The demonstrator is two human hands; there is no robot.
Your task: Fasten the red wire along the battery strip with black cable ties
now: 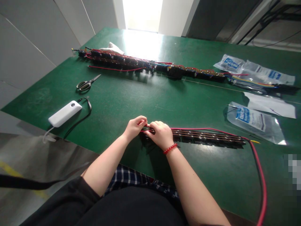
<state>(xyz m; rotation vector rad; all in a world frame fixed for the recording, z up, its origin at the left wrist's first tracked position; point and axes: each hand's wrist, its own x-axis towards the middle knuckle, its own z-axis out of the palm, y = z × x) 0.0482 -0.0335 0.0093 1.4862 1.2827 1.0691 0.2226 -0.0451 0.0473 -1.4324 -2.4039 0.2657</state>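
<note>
A narrow black strip with copper-coloured lines and shiny solder spots lies near the table's front edge. Along its back side runs a red wire, which bends down past the right end and off the bottom of the view. My left hand is closed in a pinch at the strip's left end, where a bit of red wire shows by the fingers. Beside it, my right hand curls its fingers over the wire and the strip; the fingertips nearly meet those of the left. What lies between them is mostly hidden.
On the green table are scissors, a white power bank with a black cable, and a long wired black assembly at the back. Plastic bags and white paper lie right. A white cloth sits behind.
</note>
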